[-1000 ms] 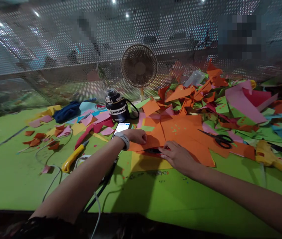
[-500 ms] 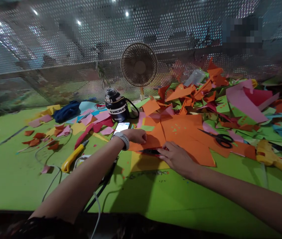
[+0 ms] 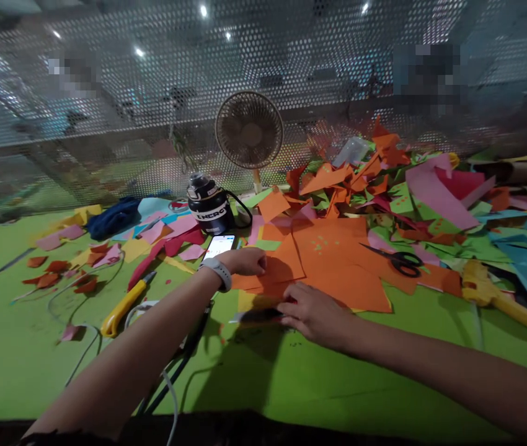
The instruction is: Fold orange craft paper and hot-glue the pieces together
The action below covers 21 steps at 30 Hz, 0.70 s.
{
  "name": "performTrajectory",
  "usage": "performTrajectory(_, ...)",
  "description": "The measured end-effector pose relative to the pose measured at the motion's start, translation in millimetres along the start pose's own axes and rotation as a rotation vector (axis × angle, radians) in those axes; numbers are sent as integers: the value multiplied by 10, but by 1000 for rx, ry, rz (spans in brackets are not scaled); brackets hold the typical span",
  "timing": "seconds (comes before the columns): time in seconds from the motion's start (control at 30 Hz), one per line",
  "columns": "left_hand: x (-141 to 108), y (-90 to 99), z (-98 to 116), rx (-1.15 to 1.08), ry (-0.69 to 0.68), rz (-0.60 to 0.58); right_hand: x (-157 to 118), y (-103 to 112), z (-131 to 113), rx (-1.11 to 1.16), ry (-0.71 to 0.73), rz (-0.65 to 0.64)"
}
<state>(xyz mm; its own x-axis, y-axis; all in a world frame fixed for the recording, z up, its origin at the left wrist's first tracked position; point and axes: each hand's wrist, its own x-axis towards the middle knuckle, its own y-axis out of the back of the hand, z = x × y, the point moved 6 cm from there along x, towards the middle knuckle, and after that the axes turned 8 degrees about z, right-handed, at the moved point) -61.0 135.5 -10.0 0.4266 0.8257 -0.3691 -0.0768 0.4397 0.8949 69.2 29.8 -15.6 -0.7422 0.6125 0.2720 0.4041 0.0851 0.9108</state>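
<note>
My left hand (image 3: 247, 261), with a pale watch on its wrist, rests curled like a fist on the left end of the orange paper (image 3: 338, 244). Whatever its fingers might hold is hidden. My right hand (image 3: 312, 311) is closed around a slim dark tool (image 3: 258, 316) with a blade-like end pointing left; motion blur hides its exact kind. That tool lies low over the front edge of a yellow sheet (image 3: 252, 302) under the orange paper. Black-handled scissors (image 3: 405, 263) lie on the orange paper to the right.
A black bottle (image 3: 210, 210), a lit phone (image 3: 220, 246) and a fan (image 3: 250, 130) stand or lie beyond my hands. A yellow-handled cutter (image 3: 124, 308) and cables (image 3: 175, 371) are at left. A paper scrap heap (image 3: 351, 179) and a yellow glue gun (image 3: 489, 288) are at right.
My right hand has drawn the dark tool toward me and slightly left, off the orange paper's edge. My left hand stays on the paper. The view has shifted a little.
</note>
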Motion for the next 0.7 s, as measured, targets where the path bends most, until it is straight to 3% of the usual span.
performTrajectory(0.13, -116, 99, 47, -14, -31, 119, -228, 122, -20, 31, 18, -41)
performTrajectory(0.33, -120, 44, -18, -78, -5, 98, -395, 308, 16, 103, -2, -13)
performTrajectory(0.43, -124, 69, -32, -90, -5, 97, -351, 396, 131, 118, -48, 70)
performTrajectory(0.53, -195, 180, 33, -98, -46, 104, -300, 536, 294, 123, -146, 242)
performTrajectory(0.6, -266, 265, 158, -147, -95, 105, -288, 641, 390, 119, -243, 366)
performTrajectory(0.7, -362, 361, 453, -221, -163, 141, -286, 748, 440, 146, -331, 443)
